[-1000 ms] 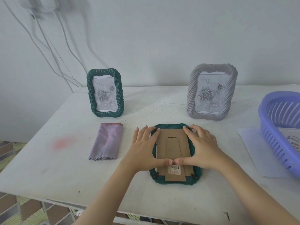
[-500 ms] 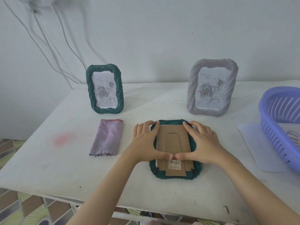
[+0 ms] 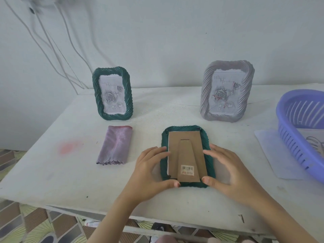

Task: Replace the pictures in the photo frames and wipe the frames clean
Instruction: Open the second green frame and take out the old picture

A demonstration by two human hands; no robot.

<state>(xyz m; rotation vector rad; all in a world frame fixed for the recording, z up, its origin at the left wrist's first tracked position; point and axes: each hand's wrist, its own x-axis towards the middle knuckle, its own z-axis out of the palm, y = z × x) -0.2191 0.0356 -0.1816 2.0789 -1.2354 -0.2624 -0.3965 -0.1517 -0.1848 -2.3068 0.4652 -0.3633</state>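
At the near middle of the white table, a dark green photo frame lies face down, its brown cardboard backing with a folded-flat stand and a barcode sticker turned upward. The left hand cups the frame's left edge, fingers curled on the rim and thumb at the lower corner. The right hand mirrors it on the right edge, fingers spread and thumb near the bottom of the backing. Both hands are half open and pressed to the sides; whether they actually grip it I cannot tell. Both forearms reach in from below, bare. There are three frames, all with twisted rope-like moulding: this one, a second green frame standing at the back left and a grey frame standing at the back right, each showing a rose print. One folded mauve cloth with a wavy hem lies left of the hands. One slatted lilac plastic basket sits at the right on a sheet of paper.
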